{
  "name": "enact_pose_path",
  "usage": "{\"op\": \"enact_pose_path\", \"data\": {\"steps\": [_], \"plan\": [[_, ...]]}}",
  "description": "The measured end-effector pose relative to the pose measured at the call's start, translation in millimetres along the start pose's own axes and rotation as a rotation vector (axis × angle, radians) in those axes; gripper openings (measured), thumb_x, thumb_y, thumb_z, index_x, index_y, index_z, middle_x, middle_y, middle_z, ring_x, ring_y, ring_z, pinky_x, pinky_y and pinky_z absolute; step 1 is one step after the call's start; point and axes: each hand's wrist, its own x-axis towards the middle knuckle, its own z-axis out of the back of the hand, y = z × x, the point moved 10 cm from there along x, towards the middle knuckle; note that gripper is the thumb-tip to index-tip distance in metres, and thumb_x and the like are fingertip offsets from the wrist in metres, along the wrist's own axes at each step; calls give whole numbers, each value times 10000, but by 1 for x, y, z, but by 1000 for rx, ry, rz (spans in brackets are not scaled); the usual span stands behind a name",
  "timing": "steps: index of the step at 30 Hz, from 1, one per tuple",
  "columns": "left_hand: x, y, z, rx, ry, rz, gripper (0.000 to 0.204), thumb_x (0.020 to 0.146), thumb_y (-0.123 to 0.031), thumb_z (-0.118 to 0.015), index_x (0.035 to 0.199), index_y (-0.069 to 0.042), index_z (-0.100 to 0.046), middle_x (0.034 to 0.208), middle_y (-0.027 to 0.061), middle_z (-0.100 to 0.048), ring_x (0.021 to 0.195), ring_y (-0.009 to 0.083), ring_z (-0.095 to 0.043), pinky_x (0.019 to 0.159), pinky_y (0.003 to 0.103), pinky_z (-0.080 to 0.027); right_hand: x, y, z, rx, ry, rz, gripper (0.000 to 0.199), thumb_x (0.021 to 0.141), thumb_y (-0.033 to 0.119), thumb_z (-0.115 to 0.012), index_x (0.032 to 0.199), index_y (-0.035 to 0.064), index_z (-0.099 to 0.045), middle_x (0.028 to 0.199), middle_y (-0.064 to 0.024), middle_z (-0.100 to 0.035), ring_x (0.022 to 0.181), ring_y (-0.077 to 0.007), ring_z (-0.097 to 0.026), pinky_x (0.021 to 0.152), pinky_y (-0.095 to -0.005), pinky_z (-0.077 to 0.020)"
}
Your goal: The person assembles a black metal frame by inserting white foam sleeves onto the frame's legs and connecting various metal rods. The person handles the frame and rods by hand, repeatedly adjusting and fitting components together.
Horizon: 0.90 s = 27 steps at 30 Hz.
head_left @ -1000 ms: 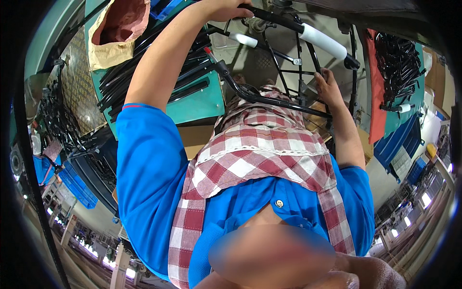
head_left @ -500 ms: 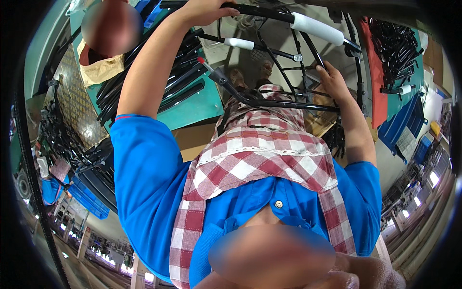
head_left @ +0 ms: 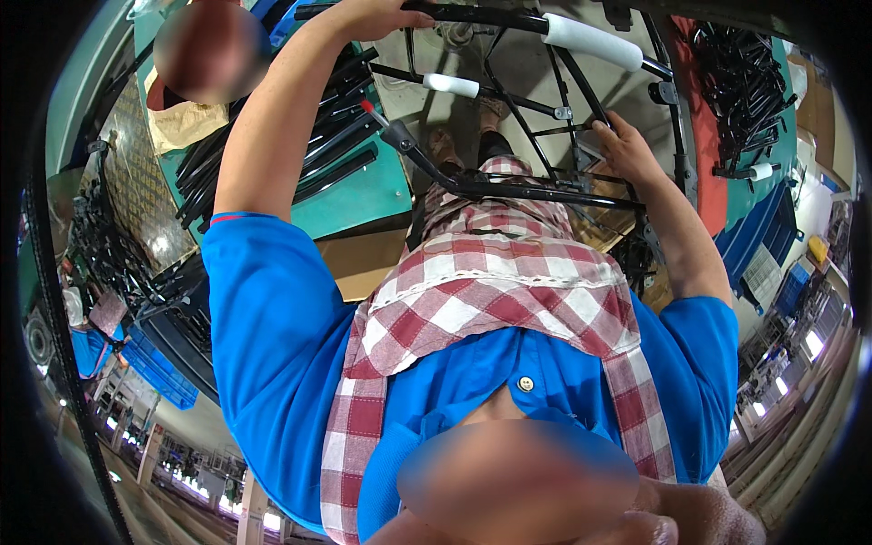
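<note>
A black tubular metal frame (head_left: 554, 193) is held up in front of my body, with crossing thin bars between its tubes. My left hand (head_left: 386, 16) is closed round the far tube at the upper left. A thick white foam sleeve (head_left: 593, 42) covers part of that tube farther right. On a thinner tube sits a smaller white sleeve (head_left: 451, 84). My right hand (head_left: 627, 150) grips a slanting tube on the frame's right side; part of its grip is hidden. The nearest tube bends up at its left end to a black joint with a red tip (head_left: 367, 105).
Many black tubes (head_left: 313, 150) lie on a green table (head_left: 368, 195) at the left, beside a person (head_left: 209, 54). At the right, black metal parts (head_left: 734, 82) pile up next to a red cloth (head_left: 704, 154). A cardboard box (head_left: 359, 263) stands near my left side.
The frame has shifted slightly left, with both hands keeping their holds. My right elbow has moved a little outward.
</note>
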Motion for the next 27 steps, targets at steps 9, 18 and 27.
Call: {"op": "enact_pose_path", "data": {"steps": [9, 18, 27], "plan": [[-10, 7, 6, 113, -42, -58, 452, 873, -378, -681, 1172, -39, -664, 1047, 215, -680, 986, 391, -630, 849, 449, -497, -2, 4, -8, -65, 12, 1, 254, 1016, 296, -537, 1061, 47, -556, 749, 45, -429, 655, -72, -409, 569, -252, -365], [-15, 6, 12, 57, -168, -152, 340, 860, -319, -699, 988, -5, -711, 889, 231, -676, 886, 400, -642, 774, 448, -501, 5, -2, -14, 16, 8, 9, 186, 1030, 277, -517, 1127, 119, -537, 635, 73, -383, 490, -31, -335, 414, -211, -264], [-7, 1, 18, -117, -111, -173, 309, 840, -278, -700, 1061, -62, -718, 960, 187, -704, 908, 367, -661, 805, 423, -507, 8, -2, -15, 38, -4, -19, 279, 997, 309, -567, 1136, 68, -582, 686, 57, -419, 589, -56, -395, 504, -243, -324]]}}
